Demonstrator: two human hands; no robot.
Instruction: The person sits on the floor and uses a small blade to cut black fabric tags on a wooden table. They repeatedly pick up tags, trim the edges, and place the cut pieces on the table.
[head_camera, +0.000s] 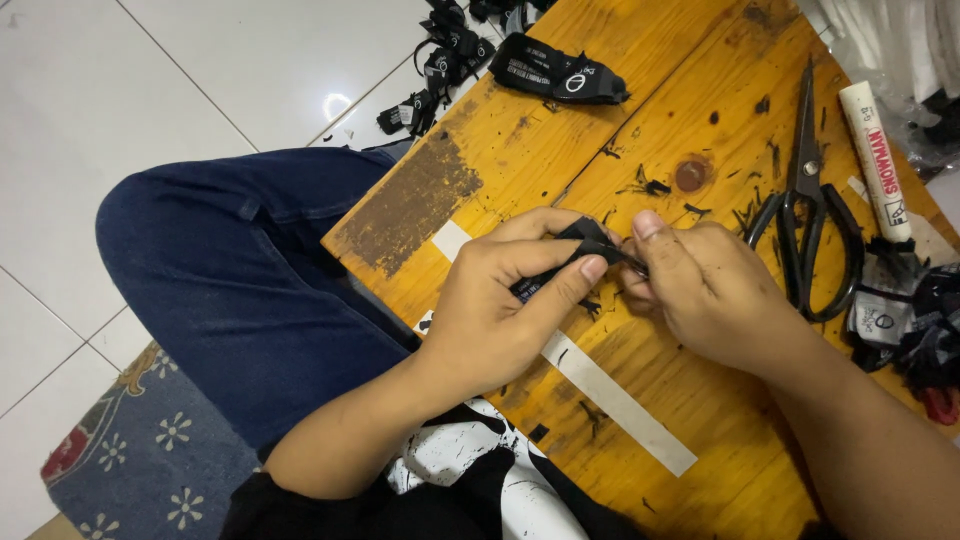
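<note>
Both hands are pinching a small black woven fabric label (585, 250) over the middle of the yellow wooden bench (640, 120), left of the black iron scissors (808, 200). The left hand (500, 310) is closing its fingers (590, 268) around the label's body; the right hand (710, 290) is gripping its end. The label is looking light, soft and floppy, probably best held by its edges.

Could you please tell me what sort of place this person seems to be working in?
Probably a home or small workshop set up for label work, done seated on a tiled floor. A low wooden board carries black scissors and a marker, and both hands pinch a black fabric label.
</note>
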